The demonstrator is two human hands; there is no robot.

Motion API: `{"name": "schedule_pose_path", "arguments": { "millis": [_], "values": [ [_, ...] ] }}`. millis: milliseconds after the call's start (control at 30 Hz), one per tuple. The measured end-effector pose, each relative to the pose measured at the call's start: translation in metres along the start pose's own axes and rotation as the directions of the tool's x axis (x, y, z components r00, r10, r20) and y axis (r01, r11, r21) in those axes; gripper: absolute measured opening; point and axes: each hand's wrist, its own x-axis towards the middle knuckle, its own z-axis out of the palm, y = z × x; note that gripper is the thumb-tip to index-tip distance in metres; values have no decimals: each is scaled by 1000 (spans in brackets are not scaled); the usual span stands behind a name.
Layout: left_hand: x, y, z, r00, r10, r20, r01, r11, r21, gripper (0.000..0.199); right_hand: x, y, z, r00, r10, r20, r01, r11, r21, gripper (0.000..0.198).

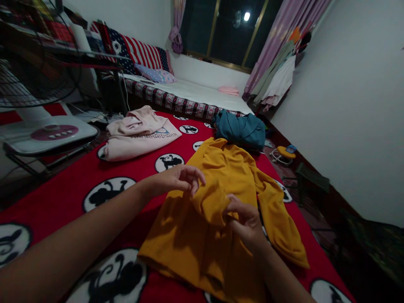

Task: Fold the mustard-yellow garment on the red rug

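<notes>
A mustard-yellow long-sleeved garment [179, 235] lies spread on the red blanket, its collar end away from me. One sleeve stretches out to the right; the other is folded in across the front. My left hand [186, 179] has its fingers curled at the left edge of that folded sleeve's end, pinching the cloth. On the other side of the same sleeve end, my right hand [244, 216] grips the fabric between thumb and fingers, holding it slightly raised. The cloth hides some fingertips.
A folded pale pink sweatshirt [142, 145] lies at the left on the red blanket [75, 181]. Behind the yellow garment sits a folded teal garment [241, 130]. A fan [47, 130] stands at the left, a small stool [285, 153] at the right.
</notes>
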Motion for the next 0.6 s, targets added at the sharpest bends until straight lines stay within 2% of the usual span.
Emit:
{"name": "schedule_pose_path", "arguments": {
  "millis": [33, 100, 133, 167, 233, 300, 333, 400, 433, 467, 533, 600],
  "values": [
    [-11, 2, -1, 990, -78, 116, 72, 996, 57, 24, -4, -5, -1, 994, -22, 105, 27, 999, -41, 20],
    [-32, 4, -4, 924, -257, 285, 206, 959, 194, 20, -11, -11, -2, 969, -17, 248, 42, 995, -96, 23],
    [-39, 3, -5, 895, -323, 308, 247, 933, 260, 21, -14, -12, -2, 966, 3, 258, 29, 992, -121, 23],
    [-44, 2, -6, 886, -361, 291, 265, 909, 321, 22, -16, -11, -2, 972, 36, 231, -1, 988, -152, 21],
    [-48, 0, -5, 928, -337, 159, 236, 861, 450, 22, -16, -5, -2, 985, 120, 122, -90, 970, -227, 15],
    [-45, 0, 3, 983, -185, 4, 148, 798, 584, 20, -12, 1, -2, 984, 179, 25, -162, 938, -307, 14],
    [-43, 0, 9, 996, -83, -35, 86, 756, 648, 20, -10, 3, -1, 983, 184, 14, -169, 927, -335, 15],
    [-39, 0, 24, 997, 78, -7, -48, 676, 735, 21, -7, 4, 2, 986, 161, 52, -131, 922, -363, 17],
    [-39, 0, 31, 993, 101, 55, -108, 651, 752, 20, -6, 3, 4, 983, 152, 100, -104, 922, -373, 19],
    [-40, 0, 37, 988, 82, 133, -155, 636, 756, 17, -6, 1, 5, 975, 149, 164, -76, 921, -382, 20],
    [-44, 1, 42, 960, -49, 275, -178, 652, 737, 20, -7, -3, 6, 940, 169, 296, -37, 915, -402, 18],
    [-47, 4, 40, 910, -229, 346, -87, 710, 698, 32, -6, -4, 3, 911, 209, 355, -41, 903, -428, 11]
  ]
}}
